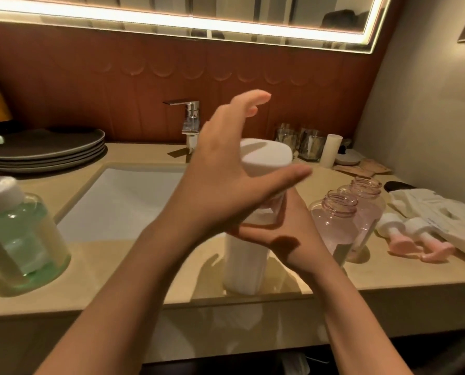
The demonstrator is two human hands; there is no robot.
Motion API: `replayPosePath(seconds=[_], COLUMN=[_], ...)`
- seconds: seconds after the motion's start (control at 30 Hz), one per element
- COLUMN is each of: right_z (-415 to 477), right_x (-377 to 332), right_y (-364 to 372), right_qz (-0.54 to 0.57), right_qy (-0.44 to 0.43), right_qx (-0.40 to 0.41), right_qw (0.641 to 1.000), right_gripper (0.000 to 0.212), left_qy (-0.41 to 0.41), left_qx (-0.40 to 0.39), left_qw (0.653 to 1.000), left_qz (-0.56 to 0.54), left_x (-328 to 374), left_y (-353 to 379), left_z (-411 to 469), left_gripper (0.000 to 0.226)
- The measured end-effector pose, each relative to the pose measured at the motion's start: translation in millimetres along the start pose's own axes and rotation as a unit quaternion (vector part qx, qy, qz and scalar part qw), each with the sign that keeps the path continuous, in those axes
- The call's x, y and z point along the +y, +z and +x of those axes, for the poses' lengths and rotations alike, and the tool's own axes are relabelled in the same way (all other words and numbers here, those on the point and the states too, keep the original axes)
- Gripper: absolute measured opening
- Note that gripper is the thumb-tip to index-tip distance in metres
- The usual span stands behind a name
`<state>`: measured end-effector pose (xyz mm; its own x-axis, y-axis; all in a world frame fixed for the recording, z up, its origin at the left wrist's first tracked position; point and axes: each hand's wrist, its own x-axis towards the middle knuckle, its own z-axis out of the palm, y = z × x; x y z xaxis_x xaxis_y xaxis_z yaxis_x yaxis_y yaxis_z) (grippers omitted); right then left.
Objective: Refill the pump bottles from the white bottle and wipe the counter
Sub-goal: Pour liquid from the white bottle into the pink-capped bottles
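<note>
On the counter [388, 277], right hand [288, 234] grips white bottle [246, 266], left hand [226, 169] spread above.

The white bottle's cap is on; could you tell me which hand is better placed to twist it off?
Probably left: the left hand is open beside the cap, while the right hand grips the white bottle lower down, steadying it.

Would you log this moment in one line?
right hand grips white bottle | left hand open at cap | pink bottles uncapped
</note>
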<state>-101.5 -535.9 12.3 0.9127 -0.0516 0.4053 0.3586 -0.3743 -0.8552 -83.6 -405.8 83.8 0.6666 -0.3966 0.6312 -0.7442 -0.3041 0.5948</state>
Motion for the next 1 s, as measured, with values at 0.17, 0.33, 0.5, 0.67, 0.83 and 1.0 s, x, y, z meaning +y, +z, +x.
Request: replayPosePath(seconds=[0.17,0.33,0.5,0.67,0.83,1.0], right_z=[-1,-5,-6,-1,-4,-2], right_x=[2,-1,-4,1,0,2], right_y=[0,-2,0,0,1,-2], right_qz=[0.012,0.022,0.016,0.015,-0.010,-0.010], right_qy=[0.008,0.014,0.015,0.011,0.008,0.002], right_qx=[-0.004,0.017,0.023,0.016,-0.008,-0.017], right_qw=[1.000,1.000,0.999,1.000,1.000,1.000], right_gripper=[0.088,0.081,0.091,0.089,0.065,0.089], left_qy=[-0.042,-0.109,-0.121,-0.047,-0.026,-0.021], left_qx=[0.016,0.044,0.125,0.089,0.091,-0.039], left_qw=[0.999,0.992,0.982,0.995,0.994,0.996], left_qz=[0.015,-0.044,-0.072,-0.005,0.055,-0.074], left_x=[-18,-41,-39,2,5,-7], left_y=[3,-16,-18,7,23,3], left_z=[-4,-16,-17,-13,-6,3], left_gripper=[0.100,0.090,0.058,0.080,0.085,0.074])
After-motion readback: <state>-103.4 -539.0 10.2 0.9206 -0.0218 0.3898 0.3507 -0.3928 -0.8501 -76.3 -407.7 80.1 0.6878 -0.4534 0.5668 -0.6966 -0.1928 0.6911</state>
